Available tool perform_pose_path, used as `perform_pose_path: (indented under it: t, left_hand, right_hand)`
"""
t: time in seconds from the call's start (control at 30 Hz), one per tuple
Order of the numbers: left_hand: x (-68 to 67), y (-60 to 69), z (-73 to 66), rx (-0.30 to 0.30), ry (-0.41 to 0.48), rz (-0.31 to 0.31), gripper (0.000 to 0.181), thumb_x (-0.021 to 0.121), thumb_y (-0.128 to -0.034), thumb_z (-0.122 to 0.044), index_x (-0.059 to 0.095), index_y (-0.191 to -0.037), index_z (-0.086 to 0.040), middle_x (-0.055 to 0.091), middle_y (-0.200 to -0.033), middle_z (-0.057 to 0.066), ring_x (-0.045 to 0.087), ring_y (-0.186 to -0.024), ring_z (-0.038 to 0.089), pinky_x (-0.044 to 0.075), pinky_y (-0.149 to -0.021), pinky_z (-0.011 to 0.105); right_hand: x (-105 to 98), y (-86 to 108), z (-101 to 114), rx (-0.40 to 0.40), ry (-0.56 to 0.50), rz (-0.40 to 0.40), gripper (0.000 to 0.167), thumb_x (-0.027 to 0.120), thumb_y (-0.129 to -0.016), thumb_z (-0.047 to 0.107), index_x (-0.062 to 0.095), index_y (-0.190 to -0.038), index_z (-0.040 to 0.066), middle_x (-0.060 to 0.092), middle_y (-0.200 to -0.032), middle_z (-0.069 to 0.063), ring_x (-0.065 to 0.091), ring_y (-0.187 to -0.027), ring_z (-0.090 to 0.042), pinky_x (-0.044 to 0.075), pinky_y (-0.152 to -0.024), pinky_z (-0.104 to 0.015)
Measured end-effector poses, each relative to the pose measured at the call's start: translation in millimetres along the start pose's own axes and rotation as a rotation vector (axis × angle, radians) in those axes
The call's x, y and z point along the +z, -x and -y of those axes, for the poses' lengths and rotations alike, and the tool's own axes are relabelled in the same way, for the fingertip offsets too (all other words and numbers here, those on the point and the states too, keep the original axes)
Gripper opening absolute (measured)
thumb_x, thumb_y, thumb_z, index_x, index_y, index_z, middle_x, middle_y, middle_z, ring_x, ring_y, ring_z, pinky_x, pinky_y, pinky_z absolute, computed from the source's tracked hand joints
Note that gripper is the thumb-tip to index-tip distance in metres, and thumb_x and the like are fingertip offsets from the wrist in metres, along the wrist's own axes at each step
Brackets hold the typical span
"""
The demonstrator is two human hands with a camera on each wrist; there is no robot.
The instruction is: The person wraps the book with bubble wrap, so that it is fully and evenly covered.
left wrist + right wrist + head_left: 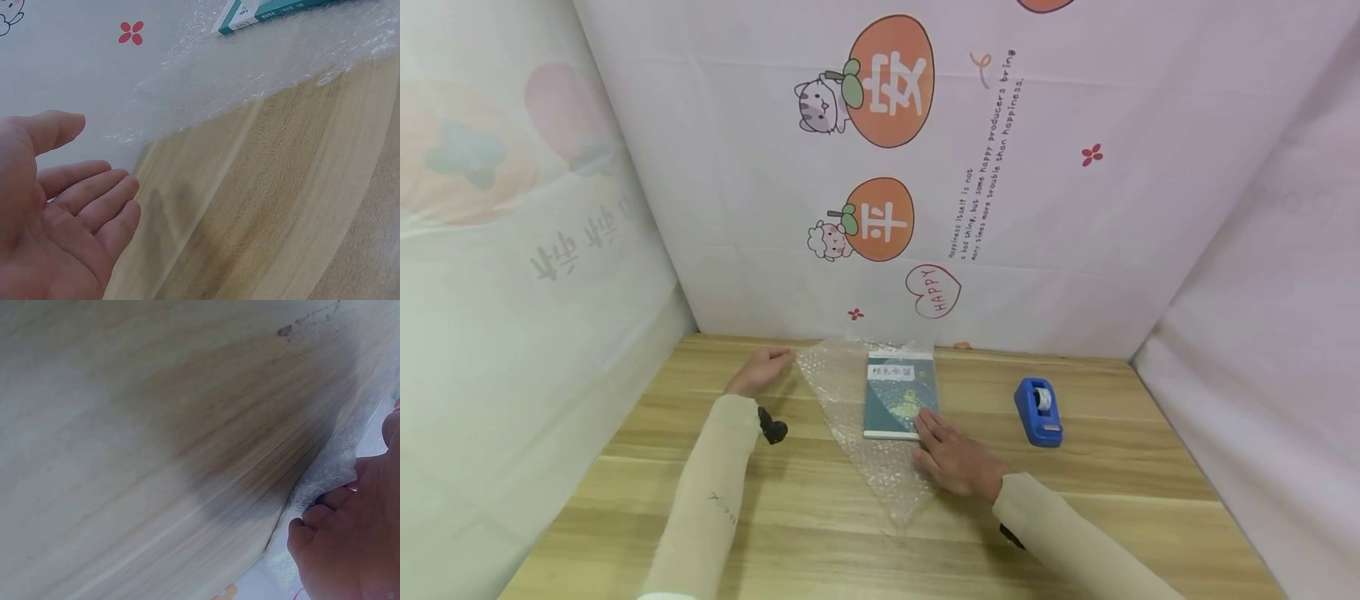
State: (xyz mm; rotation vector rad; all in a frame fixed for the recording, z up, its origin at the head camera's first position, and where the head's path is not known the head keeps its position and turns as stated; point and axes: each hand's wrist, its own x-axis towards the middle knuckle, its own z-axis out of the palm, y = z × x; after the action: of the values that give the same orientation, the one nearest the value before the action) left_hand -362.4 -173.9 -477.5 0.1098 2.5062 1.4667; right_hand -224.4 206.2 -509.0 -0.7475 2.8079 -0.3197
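A teal book [886, 408] with a white title label lies on a sheet of clear bubble wrap [838, 392] on the wooden table. My right hand [961, 462] rests at the book's near right corner, fingertips on the cover and the rest over the wrap. In the right wrist view, the fingers of that hand [350, 537] lie against the wrap's edge, partly out of frame. Beside the wrap's far left corner is my left hand [762, 372]. The left wrist view shows its thumb and fingers [94, 200] apart, with nothing between them.
A blue tape dispenser [1039, 414] holding a roll of tape stands on the table [805, 533] to the right of the book. Printed cloth walls [760, 283] enclose the table at the back and on both sides.
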Motion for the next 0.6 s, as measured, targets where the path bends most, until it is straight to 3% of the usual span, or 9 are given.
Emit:
perform_pose_path:
  t: [0.27, 0.47, 0.6]
  left_hand:
    - [4.3, -12.8, 15.2, 0.008, 0.297, 0.109, 0.057, 0.040, -0.1153, -0.020, 0.028, -0.159, 0.015, 0.030, -0.168, 0.033, 0.031, -0.158, 0.046, 0.030, -0.131, 0.051]
    - [17.7, -21.9, 19.9, 0.022, 0.461, 0.112, 0.051, 0.043, -0.1151, -0.018, 0.037, -0.156, 0.012, 0.039, -0.165, 0.029, 0.038, -0.156, 0.042, 0.031, -0.132, 0.048]
    - [26.1, -26.9, 23.5, 0.034, 0.588, 0.149, 0.049, 0.041, -0.1155, -0.017, 0.039, -0.155, 0.012, 0.041, -0.164, 0.027, 0.040, -0.156, 0.039, 0.035, -0.130, 0.045]
  right_hand:
    - [0.2, -3.0, -1.6, -0.015, 0.002, -0.014, 0.067, 0.030, -0.117, 0.040, 0.020, -0.166, -0.004, 0.014, -0.176, -0.024, 0.015, -0.166, -0.038, 0.023, -0.134, -0.054]
    - [1.1, -2.0, -4.0, -0.006, 0.005, -0.023, 0.067, 0.032, -0.116, 0.040, 0.021, -0.166, -0.005, 0.016, -0.176, -0.024, 0.015, -0.165, -0.039, 0.024, -0.134, -0.054]
    - [1.9, -2.0, -3.0, -0.010, -0.006, -0.023, 0.068, 0.031, -0.116, 0.041, 0.021, -0.166, -0.004, 0.016, -0.176, -0.023, 0.015, -0.165, -0.039, 0.024, -0.134, -0.054]
